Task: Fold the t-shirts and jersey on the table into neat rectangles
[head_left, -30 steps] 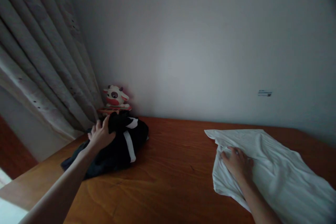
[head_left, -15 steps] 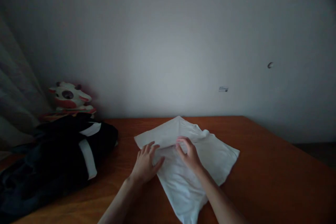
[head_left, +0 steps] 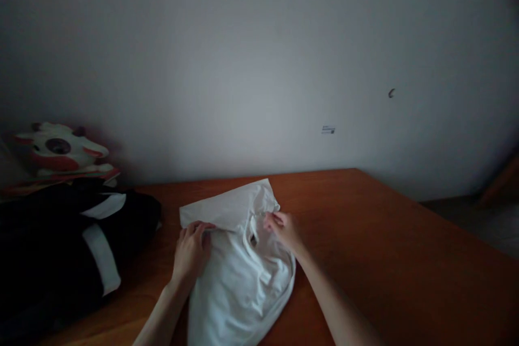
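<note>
A white shirt [head_left: 227,281] lies partly folded on the wooden table in front of me. A flat band of it runs along the far side, and loose wrinkles bunch up near the middle. My left hand [head_left: 190,251] rests at the shirt's left edge, its fingers bent over the edge of the flat band; its thumb is mostly hidden. At the right side, my right hand [head_left: 284,230] pinches a bunched piece of the fabric between thumb and fingers.
Dark clothing with white stripes [head_left: 101,259] is heaped on the left of the table [head_left: 365,259]. Behind it sits a cow-shaped toy [head_left: 60,148]. A pale wall [head_left: 251,92] with a small label [head_left: 328,130] rises along the table's far edge.
The shirt's right-hand part has been brought over to the left, and its wrinkles are bunched in the middle. My right hand has closed on the fabric. The camera view has turned right.
</note>
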Demonstrator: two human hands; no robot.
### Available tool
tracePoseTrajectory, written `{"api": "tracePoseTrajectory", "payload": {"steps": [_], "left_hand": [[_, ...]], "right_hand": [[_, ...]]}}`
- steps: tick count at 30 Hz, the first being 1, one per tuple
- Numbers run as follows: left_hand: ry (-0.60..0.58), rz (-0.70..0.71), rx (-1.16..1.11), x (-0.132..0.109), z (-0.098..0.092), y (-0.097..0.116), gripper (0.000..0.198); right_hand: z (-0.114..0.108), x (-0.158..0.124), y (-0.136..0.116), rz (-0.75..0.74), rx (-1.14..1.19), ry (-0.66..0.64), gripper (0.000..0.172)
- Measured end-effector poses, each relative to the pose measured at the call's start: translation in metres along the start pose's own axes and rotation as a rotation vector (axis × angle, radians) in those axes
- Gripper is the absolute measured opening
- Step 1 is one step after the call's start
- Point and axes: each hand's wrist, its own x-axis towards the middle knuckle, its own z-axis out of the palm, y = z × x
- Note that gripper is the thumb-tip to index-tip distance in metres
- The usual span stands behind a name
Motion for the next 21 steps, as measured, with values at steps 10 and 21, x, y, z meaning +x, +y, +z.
{"api": "tracePoseTrajectory", "payload": {"steps": [10, 21], "left_hand": [[-0.096, 0.113, -0.468, -0.010, -0.011, 0.048, 0.029], [-0.401, -0.170, -0.561, 0.003, -0.016, 0.042, 0.043]], "right_hand": [[0.015, -0.009, 0.000, -0.011, -0.331, 0.077, 0.026], [0.060, -0.044, -0.053, -0.450, 0.099, -0.420, 0.048]]}}
